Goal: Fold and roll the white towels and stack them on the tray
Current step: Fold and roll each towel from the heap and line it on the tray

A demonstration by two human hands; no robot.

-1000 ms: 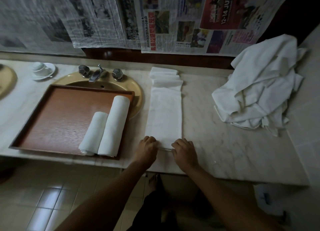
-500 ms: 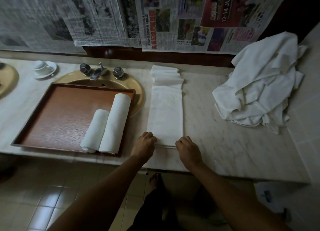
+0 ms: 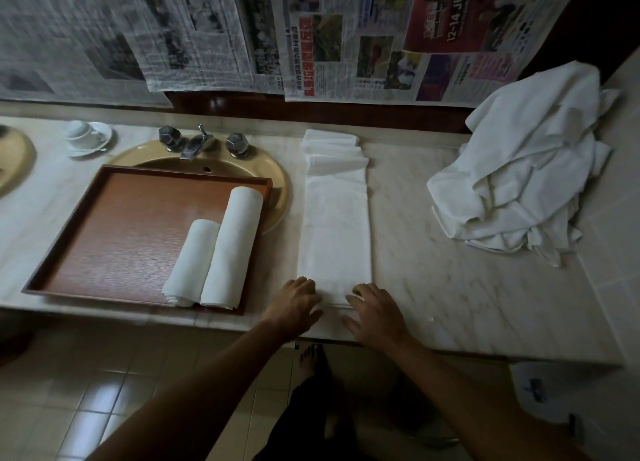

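On the marble counter [image 3: 450,287], between sink [image 3: 273,190] and pile [image 3: 526,183], lay a towel [image 3: 334,225], folded into a long narrow strip and running from the near edge toward the wall, its far end bunched in small pleats. At its near end, both hands: left hand [image 3: 294,308] on the strip's left corner, right hand [image 3: 375,310] on the right corner, the towel's end between and partly beneath them. Fingers curled down over a low fold or first turn at that end, apparently gripping it; hard to tell how tightly, given blur. Left of the strip, well apart from the hands, sat the tray [image 3: 114,239] over the sink, with two rolls [image 3: 216,252] side by side, touching, against its right wall, the right one longer. Beyond the right hand, crumpled white towels heaped in the pile against the side wall. Far left, a cup [image 3: 81,133] on a saucer.
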